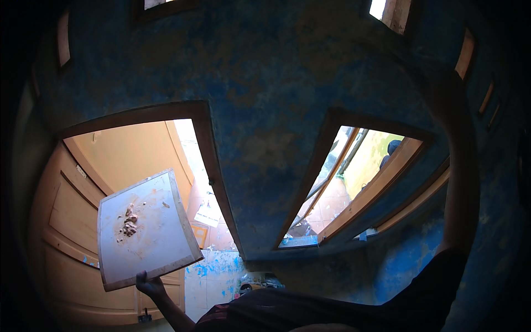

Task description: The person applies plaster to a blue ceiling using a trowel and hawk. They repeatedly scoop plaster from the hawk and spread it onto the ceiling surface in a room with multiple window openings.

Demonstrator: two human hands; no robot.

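My left hand (pixel 149 285) grips the lower edge of a flat white board (pixel 157 229) with a darker rim, its thumb on the face. On the board lies a small heap of brownish putty-like lumps (pixel 130 222), with smears around it. My right arm is stretched up at the right, and my right hand (pixel 434 83) is high against a dark blue, patchy wall (pixel 265 72). Deep shadow hides its fingers and anything they may hold.
Behind the board is a doorway with a brown frame (pixel 213 171) and an open wooden door (pixel 66 221). A wooden-framed window (pixel 332 177) stands right of it. The tiled floor (pixel 215 276) has blue paint flecks. Small openings (pixel 395 14) pierce the upper wall.
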